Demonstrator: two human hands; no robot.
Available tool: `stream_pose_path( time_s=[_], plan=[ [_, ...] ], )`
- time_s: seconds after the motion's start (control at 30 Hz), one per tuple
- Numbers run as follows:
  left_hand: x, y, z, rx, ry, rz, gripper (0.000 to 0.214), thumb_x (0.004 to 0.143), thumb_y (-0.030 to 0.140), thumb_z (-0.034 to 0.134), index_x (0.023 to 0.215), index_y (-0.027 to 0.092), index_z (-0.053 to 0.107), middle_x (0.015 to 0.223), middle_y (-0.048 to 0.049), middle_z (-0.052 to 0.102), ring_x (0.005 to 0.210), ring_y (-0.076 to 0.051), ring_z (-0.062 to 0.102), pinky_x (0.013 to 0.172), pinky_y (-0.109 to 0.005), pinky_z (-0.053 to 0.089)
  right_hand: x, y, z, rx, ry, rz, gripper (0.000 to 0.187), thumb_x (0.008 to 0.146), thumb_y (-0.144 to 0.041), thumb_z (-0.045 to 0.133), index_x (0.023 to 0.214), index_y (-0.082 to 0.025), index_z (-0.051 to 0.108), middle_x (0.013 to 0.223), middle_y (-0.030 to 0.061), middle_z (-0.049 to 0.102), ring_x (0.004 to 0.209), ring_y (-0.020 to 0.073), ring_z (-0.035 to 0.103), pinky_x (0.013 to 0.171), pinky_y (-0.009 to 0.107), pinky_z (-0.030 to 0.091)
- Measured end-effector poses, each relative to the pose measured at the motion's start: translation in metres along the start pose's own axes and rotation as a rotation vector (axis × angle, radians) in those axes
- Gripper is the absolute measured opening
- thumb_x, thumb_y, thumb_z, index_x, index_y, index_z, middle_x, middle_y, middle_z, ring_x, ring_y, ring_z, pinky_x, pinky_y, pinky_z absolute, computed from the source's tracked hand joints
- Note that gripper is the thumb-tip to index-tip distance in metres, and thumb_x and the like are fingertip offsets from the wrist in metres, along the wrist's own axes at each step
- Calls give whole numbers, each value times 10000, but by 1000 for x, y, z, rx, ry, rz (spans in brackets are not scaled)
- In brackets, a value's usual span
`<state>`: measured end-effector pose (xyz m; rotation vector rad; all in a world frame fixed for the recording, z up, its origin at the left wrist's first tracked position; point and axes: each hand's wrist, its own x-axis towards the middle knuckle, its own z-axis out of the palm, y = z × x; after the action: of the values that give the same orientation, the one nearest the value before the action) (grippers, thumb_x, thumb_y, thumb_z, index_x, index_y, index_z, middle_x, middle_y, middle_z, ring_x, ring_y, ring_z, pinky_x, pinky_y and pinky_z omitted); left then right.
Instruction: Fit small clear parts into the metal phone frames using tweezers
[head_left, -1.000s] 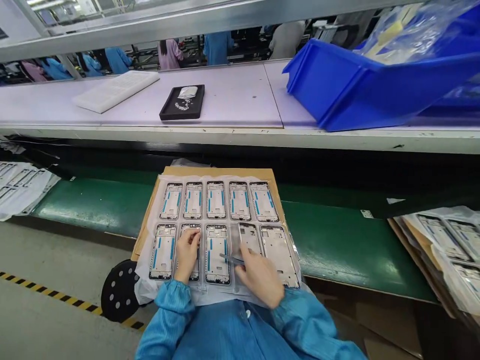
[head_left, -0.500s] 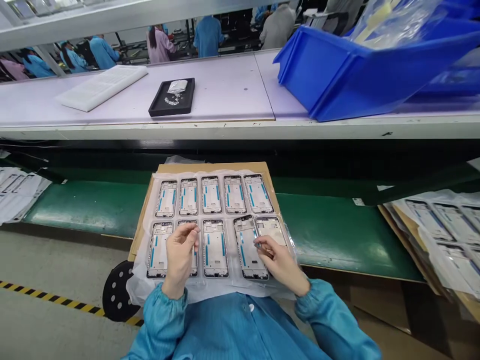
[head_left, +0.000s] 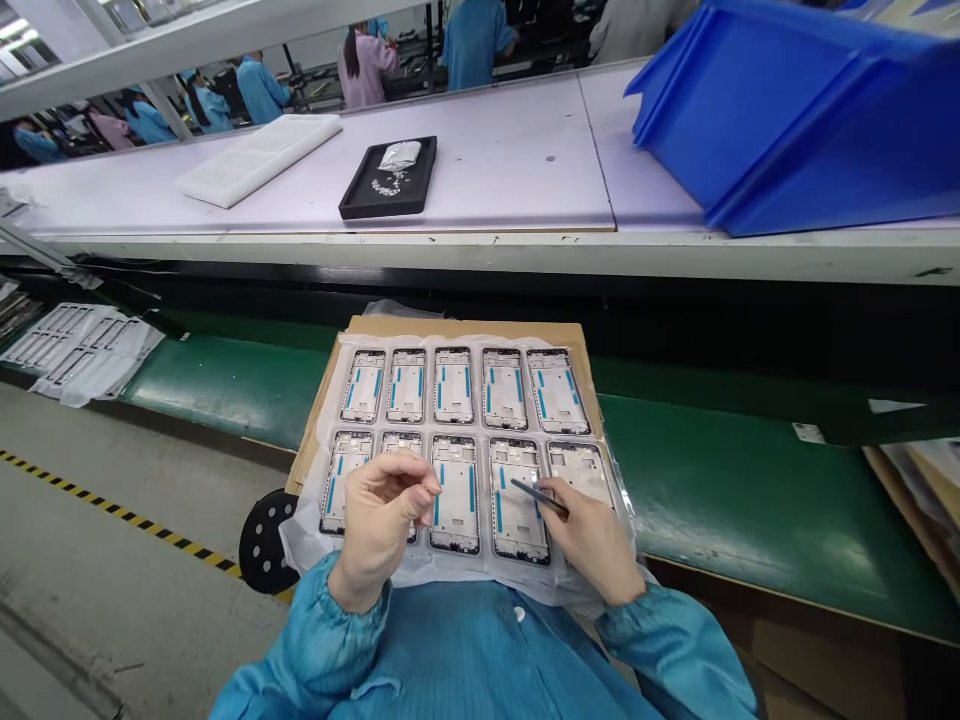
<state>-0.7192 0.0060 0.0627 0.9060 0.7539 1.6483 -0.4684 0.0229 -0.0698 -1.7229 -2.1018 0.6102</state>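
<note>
Phone middle frames [head_left: 454, 505] lie in two rows in a white plastic tray [head_left: 480, 572]. Most carry blue strips; the front-right frame [head_left: 581, 468] shows none on its visible part. Dark tweezers [head_left: 529, 490] are held in my right hand [head_left: 596, 540], their tip over the fourth frame [head_left: 517, 525] of the front row. That hand partly covers the front-right frame. My left hand [head_left: 386, 520] hovers over the front row's left side with thumb and fingertips pinched together. Whatever is between them is too small to make out. Behind it, the second front frame [head_left: 401, 442] is mostly hidden.
Cardboard [head_left: 465, 327] lies under the tray, above a green bench [head_left: 720, 500]. On the shelf beyond are a black tray [head_left: 360, 205] with small bits and a bag, a white foam slab [head_left: 262, 160] and a blue bin [head_left: 795, 120]. Several people work farther back.
The fourth front-row frame, tilted before, now lies straight in its pocket. My left hand has come up closer to the camera. The tweezers show more clearly, and the view has swung left.
</note>
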Motion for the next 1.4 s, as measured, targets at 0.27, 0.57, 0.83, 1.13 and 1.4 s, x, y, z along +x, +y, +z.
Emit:
stream_pose_path(
  time_s=[0.27,0.57,0.83,1.13,1.4],
  plan=[
    [3,2,6,355,-84,244,49,852,185,785,862,201,740,718,-26,711,710,-147,671,642,-260,554,2,-18,-30,510,151,10,373,958,-500,540,874,-197,741,768,53,615,707,205,625,608,305,512],
    [-1,-3,19,760,-337,507,356,873,-11,663,1151,210,688,875,-37,721,814,-165,652,735,-324,539,-14,-61,-105,928,227,-313,179,890,-383,755,851,-215,804,696,47,708,552,159,649,478,260,536],
    [-9,1,26,1007,-388,661,767,866,-10,682,1513,271,382,897,-5,792,765,-166,699,759,-352,551,-13,-77,-117,1009,289,-511,120,845,-197,810,950,-250,788,844,56,804,703,184,781,629,248,664],
    [-15,3,29,1037,-370,653,751,865,-1,685,1492,283,384,899,-3,800,737,-180,706,736,-371,551,-14,-78,-104,1022,273,-489,225,813,-106,808,930,-297,786,873,20,818,706,194,790,636,260,677],
    [-16,5,29,1111,-400,672,733,873,1,673,1485,262,365,890,-14,802,751,-181,710,747,-365,543,-12,-77,-102,1080,243,-522,268,830,-90,797,993,-303,782,911,18,818,749,179,793,664,246,682]
  ],
)
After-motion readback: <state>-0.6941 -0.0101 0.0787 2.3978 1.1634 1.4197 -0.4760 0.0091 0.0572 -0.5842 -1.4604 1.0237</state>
